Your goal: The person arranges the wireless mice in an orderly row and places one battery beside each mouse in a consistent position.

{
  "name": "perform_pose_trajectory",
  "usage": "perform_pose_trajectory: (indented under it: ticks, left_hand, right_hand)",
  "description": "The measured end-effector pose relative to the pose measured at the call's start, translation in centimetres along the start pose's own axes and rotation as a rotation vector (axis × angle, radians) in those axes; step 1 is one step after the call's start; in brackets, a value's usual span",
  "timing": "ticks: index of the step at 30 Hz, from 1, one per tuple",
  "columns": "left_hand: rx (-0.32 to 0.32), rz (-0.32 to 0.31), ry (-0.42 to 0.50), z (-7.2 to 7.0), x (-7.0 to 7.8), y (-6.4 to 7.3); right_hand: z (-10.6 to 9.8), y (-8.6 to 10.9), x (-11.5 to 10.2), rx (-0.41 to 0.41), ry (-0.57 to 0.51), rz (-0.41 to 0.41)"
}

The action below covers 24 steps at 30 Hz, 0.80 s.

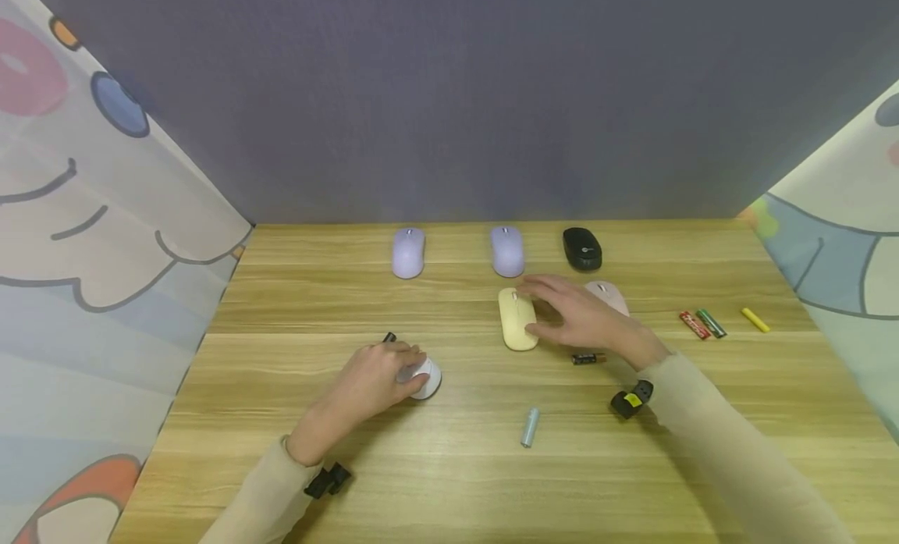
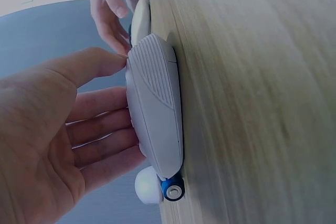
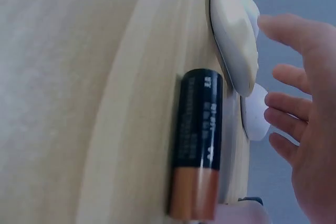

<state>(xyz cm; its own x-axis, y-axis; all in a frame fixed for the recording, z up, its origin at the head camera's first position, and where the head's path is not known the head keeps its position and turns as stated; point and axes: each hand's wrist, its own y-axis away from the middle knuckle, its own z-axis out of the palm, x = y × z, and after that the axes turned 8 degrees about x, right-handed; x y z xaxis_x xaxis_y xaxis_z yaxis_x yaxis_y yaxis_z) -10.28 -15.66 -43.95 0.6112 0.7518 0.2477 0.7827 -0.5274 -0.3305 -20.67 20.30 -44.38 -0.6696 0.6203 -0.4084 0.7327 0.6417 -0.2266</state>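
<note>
A white computer mouse (image 1: 430, 382) lies on the table under my left hand (image 1: 375, 376). In the left wrist view, the thumb and the loosely extended fingers (image 2: 107, 124) touch the top of the white mouse (image 2: 155, 103) without curling round it. A battery with a blue side (image 2: 173, 188) lies just past the mouse's end. My right hand (image 1: 572, 314) hovers beside a pale yellow mouse (image 1: 517, 321), its thumb and fingers spread. The right wrist view shows a gap between these fingers and the yellow mouse (image 3: 233, 38). Near that wrist lies a black and copper battery (image 3: 197, 145).
Two lilac mice (image 1: 408, 253) and a black mouse (image 1: 582, 249) line the back edge by the grey panel (image 1: 449, 99). A pinkish mouse (image 1: 609, 296) is partly behind the right hand. Red (image 1: 694, 325), green (image 1: 712, 323), yellow (image 1: 755, 320) and light-blue (image 1: 530, 428) batteries lie about.
</note>
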Motion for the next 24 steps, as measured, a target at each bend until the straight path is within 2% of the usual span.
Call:
perform_pose_trajectory:
  ticks: [10, 16, 24]
  left_hand:
    - [0.023, -0.019, -0.006, 0.1, 0.0, 0.0]
    - [0.031, -0.016, -0.019, 0.3, 0.1, 0.1]
    - [0.024, 0.010, -0.056, 0.1, 0.3, 0.1]
  right_hand:
    - [-0.4, 1.3, 0.6, 0.158, 0.144, 0.003]
    - [-0.5, 2.0, 1.1, 0.239, 0.175, 0.024]
    - [-0.8, 3.0, 1.6, 0.264, 0.189, 0.098]
